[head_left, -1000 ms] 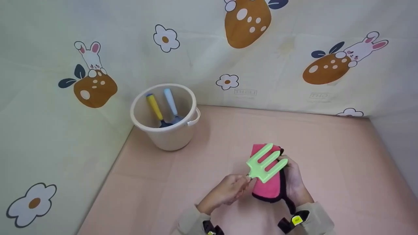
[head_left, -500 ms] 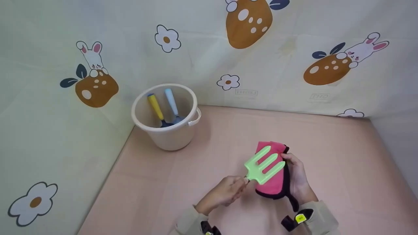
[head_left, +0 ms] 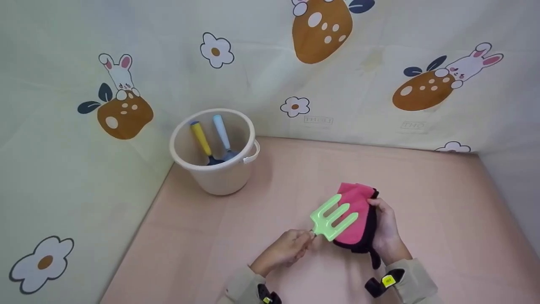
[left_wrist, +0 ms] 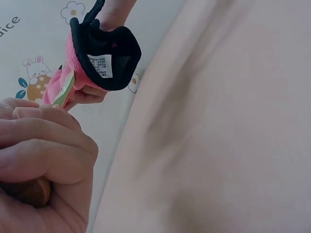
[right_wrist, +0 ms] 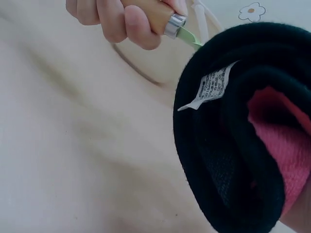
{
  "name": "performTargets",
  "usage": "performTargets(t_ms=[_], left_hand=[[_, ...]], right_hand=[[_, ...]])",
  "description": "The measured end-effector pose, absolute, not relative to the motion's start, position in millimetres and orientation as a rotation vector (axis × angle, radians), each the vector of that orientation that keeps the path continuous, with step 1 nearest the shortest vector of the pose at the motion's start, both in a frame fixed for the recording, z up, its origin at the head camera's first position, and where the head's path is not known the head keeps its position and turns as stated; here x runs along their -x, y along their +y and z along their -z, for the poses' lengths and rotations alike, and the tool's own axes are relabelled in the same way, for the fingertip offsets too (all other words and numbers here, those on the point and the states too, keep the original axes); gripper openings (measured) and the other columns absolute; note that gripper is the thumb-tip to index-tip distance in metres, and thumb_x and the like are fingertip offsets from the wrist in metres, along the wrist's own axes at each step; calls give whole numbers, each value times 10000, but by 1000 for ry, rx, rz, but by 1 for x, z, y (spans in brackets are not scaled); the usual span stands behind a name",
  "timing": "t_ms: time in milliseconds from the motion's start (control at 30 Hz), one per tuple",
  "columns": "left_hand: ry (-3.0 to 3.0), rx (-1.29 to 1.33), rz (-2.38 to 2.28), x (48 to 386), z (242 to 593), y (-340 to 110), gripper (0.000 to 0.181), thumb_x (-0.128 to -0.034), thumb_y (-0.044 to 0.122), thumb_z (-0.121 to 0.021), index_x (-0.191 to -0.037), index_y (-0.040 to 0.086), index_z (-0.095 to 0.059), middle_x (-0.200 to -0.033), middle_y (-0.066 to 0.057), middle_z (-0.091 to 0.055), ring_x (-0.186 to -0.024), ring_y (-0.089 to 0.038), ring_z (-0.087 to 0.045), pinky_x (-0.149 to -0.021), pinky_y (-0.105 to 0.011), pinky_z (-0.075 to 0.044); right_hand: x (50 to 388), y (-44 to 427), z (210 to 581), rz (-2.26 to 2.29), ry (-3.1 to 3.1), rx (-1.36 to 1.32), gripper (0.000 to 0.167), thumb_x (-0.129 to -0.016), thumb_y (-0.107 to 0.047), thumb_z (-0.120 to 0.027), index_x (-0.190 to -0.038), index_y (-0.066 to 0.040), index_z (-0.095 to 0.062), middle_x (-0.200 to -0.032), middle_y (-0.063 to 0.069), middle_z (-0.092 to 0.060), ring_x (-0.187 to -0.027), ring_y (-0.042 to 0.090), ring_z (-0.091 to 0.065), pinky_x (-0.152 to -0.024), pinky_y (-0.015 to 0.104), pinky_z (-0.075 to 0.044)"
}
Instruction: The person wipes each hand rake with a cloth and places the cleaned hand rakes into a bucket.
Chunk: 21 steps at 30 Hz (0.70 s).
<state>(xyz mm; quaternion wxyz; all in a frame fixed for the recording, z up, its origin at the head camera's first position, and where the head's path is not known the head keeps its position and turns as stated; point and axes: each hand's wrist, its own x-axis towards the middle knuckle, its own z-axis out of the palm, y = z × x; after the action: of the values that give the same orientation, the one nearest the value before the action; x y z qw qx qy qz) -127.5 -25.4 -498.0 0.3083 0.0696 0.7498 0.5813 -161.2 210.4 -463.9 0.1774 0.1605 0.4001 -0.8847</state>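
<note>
A light-green three-tined hand fork [head_left: 333, 220] has its wooden handle [right_wrist: 149, 14] gripped by my left hand [head_left: 287, 249]. My right hand [head_left: 387, 232] holds a folded pink cloth [head_left: 356, 202] with black trim along its right side. A black strap [head_left: 375, 258] hangs from the cloth's lower end. In the head view the tines overlap the cloth's left part; whether they touch it I cannot tell. The left wrist view shows the cloth's dark opening and a white label [left_wrist: 101, 66]. Most of the right fingers are hidden behind the cloth.
A cream bucket [head_left: 221, 179] stands at the back left, against the corner of the patterned walls. Inside it lean a tool with a yellow handle [head_left: 201, 138] and another with a light-blue handle [head_left: 221, 131]. The floor [head_left: 443, 219] is covered in plain pinkish sheeting.
The fork has drawn left, so less of it overlaps the cloth. The cloth and my right hand have shifted slightly right. Both hands keep their hold; the bucket stays put.
</note>
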Motion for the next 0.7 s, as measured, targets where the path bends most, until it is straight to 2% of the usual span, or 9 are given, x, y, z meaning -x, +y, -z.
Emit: performTargets(t_ms=[167,367,433,700], left_hand=[[2001,-162,-1518,128,504,-32,418,-981,352,-403,-815,-3,-550,-491,71,-382,-377,-73,-266,-346,-195,-214],[2120,-35,-1497,132,506,-53,446,-972,402,-398,-786,25,-547,-490,87,-374,-378,-58,-271,-344,-189,-222],[2144,-20,-1498,133,504,-61,445,-973,406,-399,-791,28,-547,-492,88,-370,-377,-56,-266,-340,-186,-219],[2247,-206,-1437,137,485,-81,401,-976,364,-435,-894,-4,-569,-555,68,-423,-408,-59,-322,-356,-179,-265]], right_hand=[[162,217,470,2529,1091,-401,237,-961,-211,-259,-1026,-169,-484,-960,-26,-593,-900,116,-545,-840,274,-436],[153,240,469,2602,1216,-462,274,-981,-188,-272,-895,-179,-532,-823,-61,-577,-783,90,-532,-770,224,-425],[150,248,468,2605,1247,-477,285,-984,-192,-274,-886,-188,-541,-829,-69,-576,-791,83,-528,-779,216,-418],[144,260,462,2564,1204,-515,294,-987,-200,-269,-881,-182,-542,-824,-55,-607,-788,96,-554,-775,230,-440]])
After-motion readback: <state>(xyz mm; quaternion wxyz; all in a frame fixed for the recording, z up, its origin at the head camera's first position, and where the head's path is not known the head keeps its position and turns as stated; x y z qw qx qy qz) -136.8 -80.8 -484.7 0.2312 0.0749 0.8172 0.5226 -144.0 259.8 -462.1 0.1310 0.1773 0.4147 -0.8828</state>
